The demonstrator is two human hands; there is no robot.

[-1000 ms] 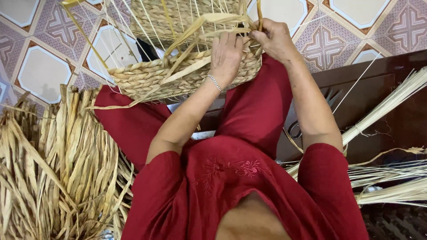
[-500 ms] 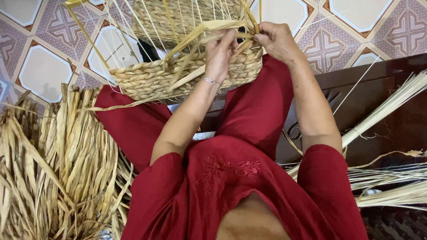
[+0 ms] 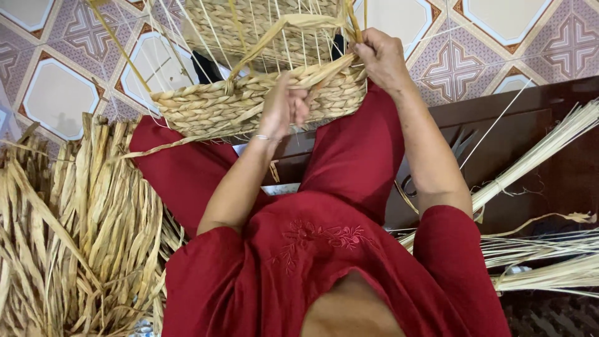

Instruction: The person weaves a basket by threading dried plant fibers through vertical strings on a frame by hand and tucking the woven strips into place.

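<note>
A half-woven straw basket (image 3: 212,106) rests on my knees, its thin upright stakes (image 3: 206,37) rising from the woven wall. My left hand (image 3: 284,106) pinches a flat straw strand (image 3: 331,68) against the basket's near wall. My right hand (image 3: 382,59) grips the same strand at the basket's right corner, where it bends over the rim. I wear red clothes (image 3: 349,156).
A heap of dry straw leaves (image 3: 68,231) lies at my left on the patterned tile floor (image 3: 56,93). Bundles of long pale stalks (image 3: 549,150) lie across a dark wooden bench (image 3: 518,131) at my right.
My left hand has come down from the rim to the basket's near wall, pulling the strand along. My right hand stays at the right corner.
</note>
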